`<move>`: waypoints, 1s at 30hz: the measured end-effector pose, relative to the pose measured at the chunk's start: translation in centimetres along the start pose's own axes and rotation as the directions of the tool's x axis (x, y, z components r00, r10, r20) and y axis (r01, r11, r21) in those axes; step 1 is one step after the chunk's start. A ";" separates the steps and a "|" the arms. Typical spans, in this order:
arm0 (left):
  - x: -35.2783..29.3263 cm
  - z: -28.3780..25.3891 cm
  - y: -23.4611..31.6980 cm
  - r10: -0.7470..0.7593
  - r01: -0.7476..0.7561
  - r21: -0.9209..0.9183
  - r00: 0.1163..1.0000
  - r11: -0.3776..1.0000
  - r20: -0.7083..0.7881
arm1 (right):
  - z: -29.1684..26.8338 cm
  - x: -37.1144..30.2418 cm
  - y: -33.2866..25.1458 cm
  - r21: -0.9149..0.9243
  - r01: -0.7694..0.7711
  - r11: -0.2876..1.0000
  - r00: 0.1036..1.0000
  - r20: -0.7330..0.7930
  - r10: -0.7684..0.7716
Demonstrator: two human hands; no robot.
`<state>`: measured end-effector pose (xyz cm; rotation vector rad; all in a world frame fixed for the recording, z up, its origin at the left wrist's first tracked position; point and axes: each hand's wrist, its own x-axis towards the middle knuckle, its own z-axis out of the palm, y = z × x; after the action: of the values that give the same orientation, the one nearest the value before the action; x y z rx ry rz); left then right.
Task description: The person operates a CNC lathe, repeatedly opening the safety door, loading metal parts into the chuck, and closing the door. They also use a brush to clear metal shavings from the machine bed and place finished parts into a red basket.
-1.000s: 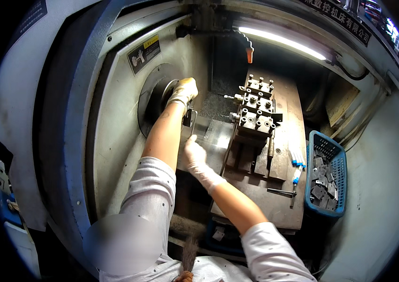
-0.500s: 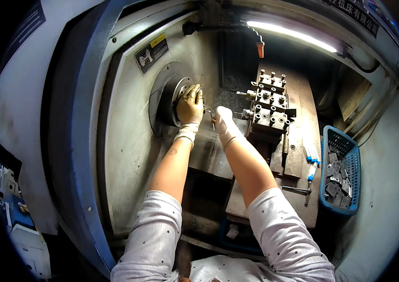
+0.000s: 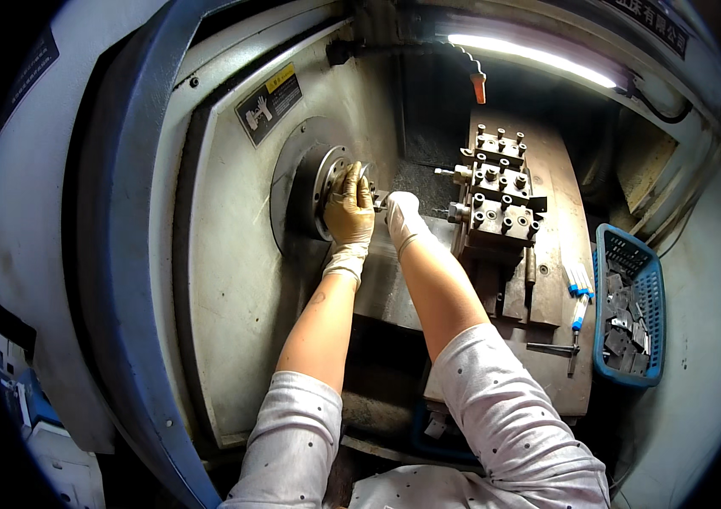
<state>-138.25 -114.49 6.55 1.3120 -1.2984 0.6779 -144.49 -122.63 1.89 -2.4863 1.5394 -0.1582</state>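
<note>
At the lathe chuck (image 3: 319, 199), a dark round body with a bright rim on the left wall, my left hand (image 3: 350, 210) in a stained, yellowed glove reaches over the front face. Its fingers are bent close together there, and whatever they grip is hidden behind them. Just to the right, my right hand (image 3: 403, 216), in a whiter glove, is closed. A thin metal tool (image 3: 381, 204) shows between it and the chuck front; most of it is covered by the fingers. The two hands are a short gap apart.
Right of my hands stands a tool post block (image 3: 496, 191) with several bolts and tools pointing left. On the bed lie white, blue-ended sticks (image 3: 579, 284) and a T-handled wrench (image 3: 572, 349). A blue basket (image 3: 602, 310) holds flat metal pieces. An orange-tipped nozzle (image 3: 479, 89) hangs above.
The view has shifted slightly, so the tool post and basket appear farther right. My right hand has turned, and the thin tool's handle that hung below it no longer shows. My left hand stays at the chuck.
</note>
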 end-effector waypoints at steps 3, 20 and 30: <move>0.3 0.3 -0.2 0.015 -0.016 0.028 0.999 0.999 0.038 | -0.2 -0.1 0.2 -0.092 -0.020 0.996 0.982 -0.191 0.002; 5.7 -1.6 -0.9 -0.235 0.519 -0.284 0.721 0.806 0.652 | 0.1 -12.6 -0.9 0.680 0.445 0.582 0.881 -0.448 -0.151; -6.0 -7.0 1.6 -0.534 0.549 -0.282 0.835 0.787 0.133 | -3.8 -7.4 -2.6 0.984 -0.040 0.173 0.941 -0.021 0.339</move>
<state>-139.11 -105.90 3.05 1.3524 -0.9380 0.0305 -146.34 -115.39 6.32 -1.1790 1.1319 -1.0785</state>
